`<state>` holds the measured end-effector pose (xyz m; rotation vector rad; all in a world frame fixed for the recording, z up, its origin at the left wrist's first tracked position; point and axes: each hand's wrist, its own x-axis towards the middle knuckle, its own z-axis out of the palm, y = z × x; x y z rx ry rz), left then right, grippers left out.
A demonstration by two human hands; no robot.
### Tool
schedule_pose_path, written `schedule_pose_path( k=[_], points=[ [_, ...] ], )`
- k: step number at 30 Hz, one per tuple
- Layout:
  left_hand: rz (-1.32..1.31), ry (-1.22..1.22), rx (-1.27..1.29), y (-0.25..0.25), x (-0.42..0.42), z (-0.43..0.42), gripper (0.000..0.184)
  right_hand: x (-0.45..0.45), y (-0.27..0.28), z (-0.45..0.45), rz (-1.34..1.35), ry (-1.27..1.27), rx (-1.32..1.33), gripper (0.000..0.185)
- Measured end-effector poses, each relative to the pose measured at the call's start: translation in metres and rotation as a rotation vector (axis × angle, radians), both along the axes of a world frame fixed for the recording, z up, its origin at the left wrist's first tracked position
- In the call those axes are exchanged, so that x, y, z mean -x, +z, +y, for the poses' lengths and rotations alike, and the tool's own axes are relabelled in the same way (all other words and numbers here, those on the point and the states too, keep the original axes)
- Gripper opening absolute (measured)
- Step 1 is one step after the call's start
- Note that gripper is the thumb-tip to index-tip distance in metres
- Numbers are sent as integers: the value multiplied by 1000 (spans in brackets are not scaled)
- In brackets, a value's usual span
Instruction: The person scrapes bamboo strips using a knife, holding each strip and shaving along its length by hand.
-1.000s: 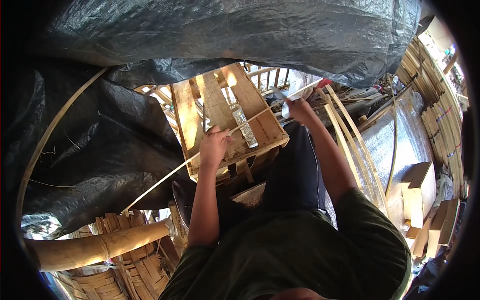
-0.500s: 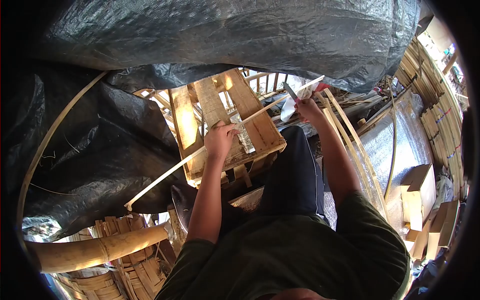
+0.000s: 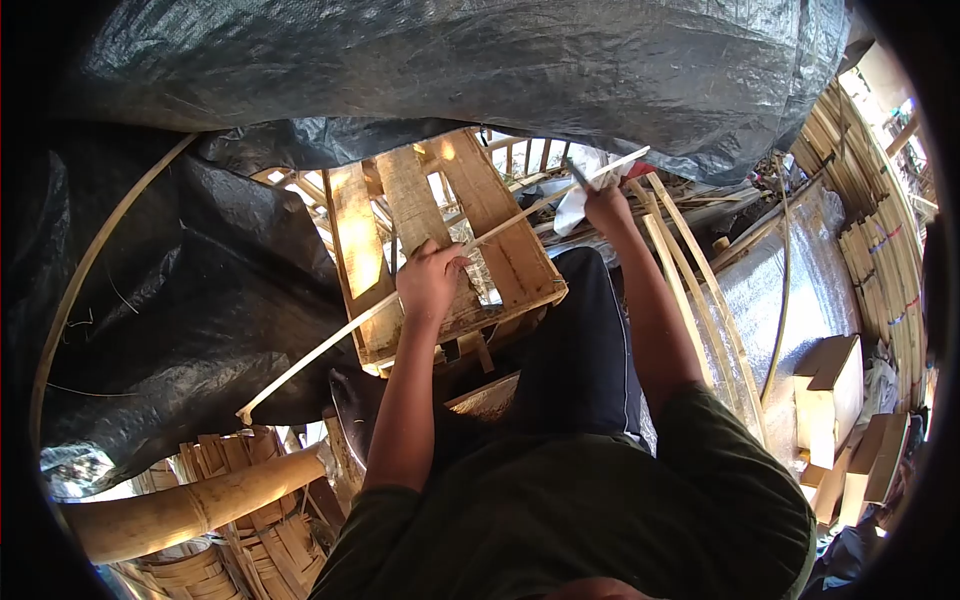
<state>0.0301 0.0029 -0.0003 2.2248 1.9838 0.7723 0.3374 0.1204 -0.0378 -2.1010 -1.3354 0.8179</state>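
Note:
My left hand (image 3: pixel 430 283) is closed around the middle of a long, thin bamboo strip (image 3: pixel 318 349). The strip slants from a knobby end at lower left up to a pale tip at upper right, passing over a slatted wooden crate (image 3: pixel 500 228). In my right hand (image 3: pixel 608 210) is a knife (image 3: pixel 577 174), its grey blade pointing up and left. The blade lies across the strip's upper part; whether it touches cannot be made out. My fingers hide the knife's handle.
Dark plastic sheeting (image 3: pixel 170 270) hangs at left and overhead. Long split bamboo strips (image 3: pixel 715 290) lean beside my right arm. A thick bamboo pole (image 3: pixel 190 512) and woven bamboo (image 3: pixel 240 560) lie at lower left. Cardboard boxes (image 3: pixel 835 385) and bundled slats (image 3: pixel 880 265) stand at right.
My right hand has moved left with the knife, bringing the blade from beyond the strip's edge to across it. My left hand keeps its hold, and the whole view has shifted slightly.

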Motion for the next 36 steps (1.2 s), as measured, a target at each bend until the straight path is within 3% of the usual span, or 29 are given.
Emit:
schedule_pose_path(
  k=[2,3,4,6,8,9,10,12,14,15,16,18,20,21,22,24,26,28,29,30,32,34,36],
  points=[
    [6,-15,-71,-3,0,3,14,-12,-62,8,-277,158,-434,38],
    [6,-12,-73,-4,1,5,14,0,-70,8,-507,420,-527,28],
    [-5,-16,-83,-6,2,4,15,27,-33,-18,-916,787,-511,27],
    [-16,-25,-91,-7,1,4,16,62,38,-44,-55,259,55,39],
    [-14,-5,-95,-5,0,3,17,16,-44,-2,-203,622,-271,40],
    [-15,-4,-98,-5,0,3,17,21,-6,-1,-29,293,98,41],
    [-17,-11,-98,-5,0,4,17,14,-6,4,-269,183,-21,41],
    [-21,-18,-94,-6,1,2,17,12,-19,4,-371,250,-133,41],
    [-33,-27,-103,-4,2,2,15,41,-32,-15,-930,683,-433,41],
    [-32,-27,-100,-4,2,2,15,73,6,-40,-195,337,-167,34],
    [-43,-43,-107,-4,2,2,13,79,2,-46,-314,409,-266,47],
    [-53,-55,-113,-5,3,2,11,63,-6,-41,-622,618,-533,27],
    [-34,-23,-80,-6,2,3,10,17,-36,-5,-1141,683,-460,29],
    [-43,-13,-96,-5,2,3,9,7,-32,-3,-884,391,-443,28],
    [-46,-13,-96,-4,2,3,9,12,-7,-13,-374,33,-268,28],
    [-45,-20,-21,-3,3,3,12,26,-48,-14,-481,290,-559,32],
    [-57,-10,-29,-6,3,4,13,70,-23,-46,-87,313,-782,36],
    [-72,9,-43,-6,2,6,15,47,-37,-29,-211,328,-654,40],
    [-68,16,-22,-5,2,5,18,36,-23,-23,-171,151,-332,33],
    [-60,22,0,-3,3,5,20,27,-11,-21,-152,-4,-227,36],
    [-34,25,7,-1,3,4,21,29,-23,-21,-167,16,-371,40],
    [-10,25,15,-3,4,5,22,46,-41,-32,-189,370,-597,49],
    [-49,29,-6,-5,4,9,22,45,-44,-28,-149,358,-697,47]
  ],
)
